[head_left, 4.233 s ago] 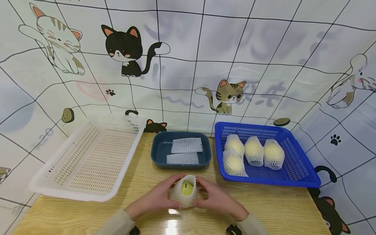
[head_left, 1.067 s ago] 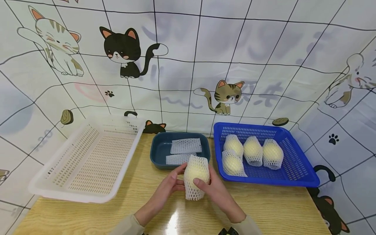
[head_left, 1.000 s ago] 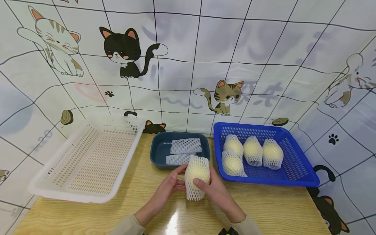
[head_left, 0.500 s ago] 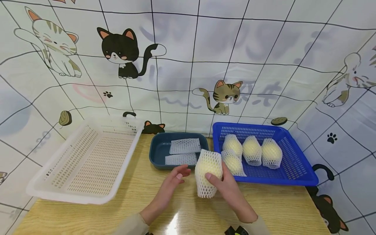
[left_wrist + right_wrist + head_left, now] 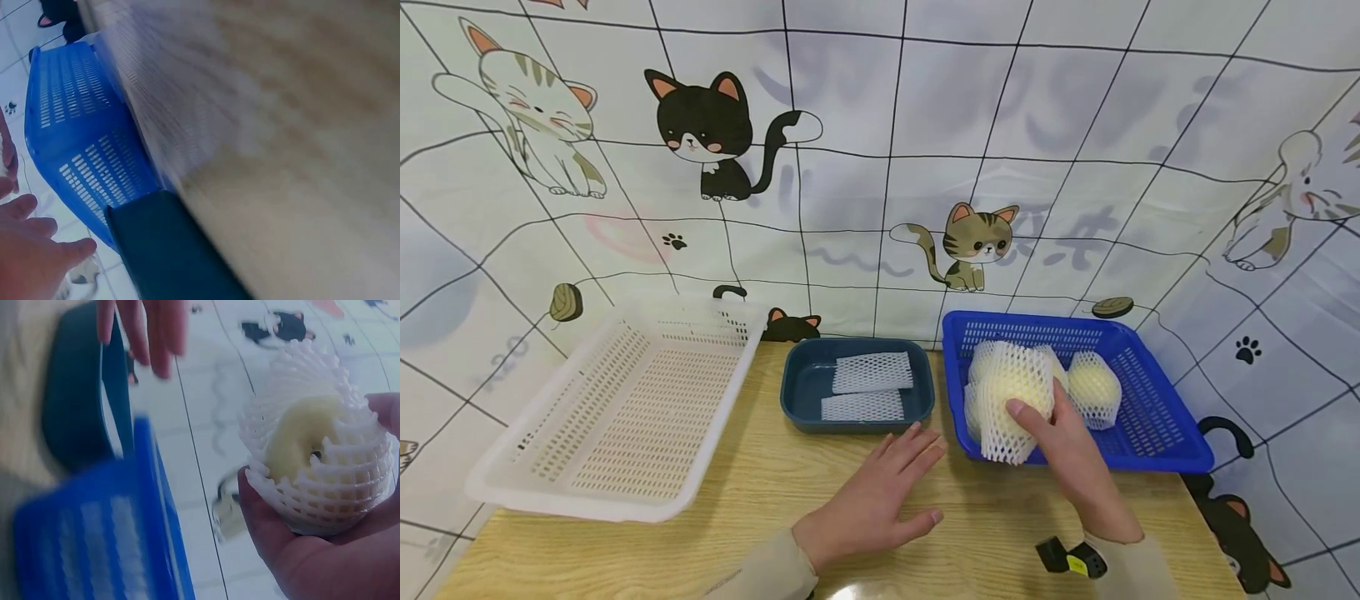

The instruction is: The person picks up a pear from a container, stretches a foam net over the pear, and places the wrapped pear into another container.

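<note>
Over the blue basket (image 5: 1157, 457), my right hand (image 5: 1078, 462) grips a pale yellow fruit, pear-like, in a white foam net sleeve (image 5: 1018, 387). The thumb lies across the near side of the net. The right wrist view shows the fruit's dimpled end (image 5: 312, 440) through the sleeve's open mouth. Several more netted fruits (image 5: 1093, 390) lie in the basket, partly hidden behind the held one. My left hand (image 5: 880, 500), fingers spread and holding nothing, is above the table in front of the dark teal tray (image 5: 808, 392).
Two flat foam net sleeves (image 5: 872, 372) lie in the teal tray. A white perforated basket (image 5: 647, 417) stands at the left of the wooden table (image 5: 760, 467). A cat-patterned cloth (image 5: 850, 167) hangs behind and at the sides.
The fruit, first upright between both hands with its stem showing, was tipped over. My left hand let go, and my right hand carried it rightward over the blue basket.
</note>
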